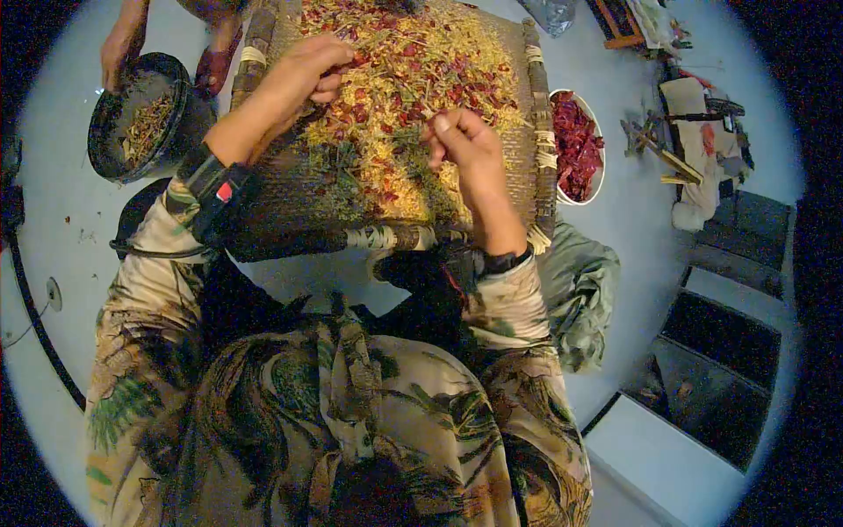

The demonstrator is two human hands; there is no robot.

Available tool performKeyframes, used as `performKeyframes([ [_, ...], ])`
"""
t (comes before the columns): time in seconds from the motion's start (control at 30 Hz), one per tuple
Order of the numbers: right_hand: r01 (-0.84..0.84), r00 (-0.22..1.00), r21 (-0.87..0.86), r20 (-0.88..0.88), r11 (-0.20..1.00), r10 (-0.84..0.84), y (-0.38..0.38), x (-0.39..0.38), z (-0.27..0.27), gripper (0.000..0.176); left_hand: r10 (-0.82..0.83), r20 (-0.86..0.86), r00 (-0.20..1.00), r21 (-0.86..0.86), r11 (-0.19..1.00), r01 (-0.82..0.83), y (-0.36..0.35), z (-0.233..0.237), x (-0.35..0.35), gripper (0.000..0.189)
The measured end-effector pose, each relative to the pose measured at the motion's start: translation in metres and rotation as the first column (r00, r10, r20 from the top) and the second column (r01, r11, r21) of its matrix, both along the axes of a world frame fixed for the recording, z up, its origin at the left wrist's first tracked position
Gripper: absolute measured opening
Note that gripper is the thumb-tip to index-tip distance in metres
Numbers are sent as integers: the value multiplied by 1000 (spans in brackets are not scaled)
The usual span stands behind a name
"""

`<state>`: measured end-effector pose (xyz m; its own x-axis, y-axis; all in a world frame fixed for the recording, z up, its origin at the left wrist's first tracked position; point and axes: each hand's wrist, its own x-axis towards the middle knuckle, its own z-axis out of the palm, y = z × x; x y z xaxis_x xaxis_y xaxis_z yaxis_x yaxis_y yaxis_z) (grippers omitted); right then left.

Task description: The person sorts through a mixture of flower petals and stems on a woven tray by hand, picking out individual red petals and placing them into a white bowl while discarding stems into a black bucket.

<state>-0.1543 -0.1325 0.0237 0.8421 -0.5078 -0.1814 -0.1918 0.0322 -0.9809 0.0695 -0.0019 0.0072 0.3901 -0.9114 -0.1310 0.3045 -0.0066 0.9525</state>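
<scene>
At the far left, a dark cable (39, 321) ran along the pale floor. Farther up, a co-worker's hand (114, 66) hung down to the rim of a round black basin (158, 77), in which lay a heap of dry stalks (147, 127); a reddish shoe (216, 68) stood just beside it. Next came the person's left hand (307, 77), over the upper left part of a woven tray (268, 198), its fingers bent and its thumb and forefinger brought near each other by a red flake; whether it gripped anything could not be told. A black band (211, 189) with a red tag circled that forearm below a patterned sleeve (154, 281). Across the tray spread yellow bits (404, 198), mixed with dried red pieces (360, 112), and green sprigs (342, 171) lay toward its near side. The right hand (465, 145) was over the right half of this spread, fingers curled and thumb bent in, with a thin pale stalk (428, 112) at the fingertips, though a firm grip could not be made out. Just beyond the tray's right edge, a white bowl (600, 183) held dried red chillies (575, 145), and nearer the person lay a crumpled grey-green cloth (581, 303).
</scene>
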Motion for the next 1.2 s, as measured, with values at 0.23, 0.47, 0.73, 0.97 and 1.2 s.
performKeyframes([
  [0.23, 56, 985, 449, 119, 892, -122, -5, 5, -3, 12, 62, -432, 900, -57, 994, -96, 9, 18, -7, 23],
  [0.47, -19, 983, 520, 166, 854, -80, -5, 11, -10, 21, 65, -454, 889, -126, 982, -137, 31, 16, 14, 25],
  [0.73, -38, 965, 631, 226, 775, -136, -2, 10, -10, 23, 405, -284, 869, 94, 914, -395, 128, 53, 85, 22],
  [0.97, 85, 957, 614, 170, 785, -237, -11, 7, -18, 21, 518, 162, 840, 236, 806, -543, 234, -19, 174, 39],
  [1.2, 99, 943, 590, 201, 801, -265, -24, 4, -33, 19, 348, 492, 798, 329, 774, -540, 258, -65, 231, 43],
])
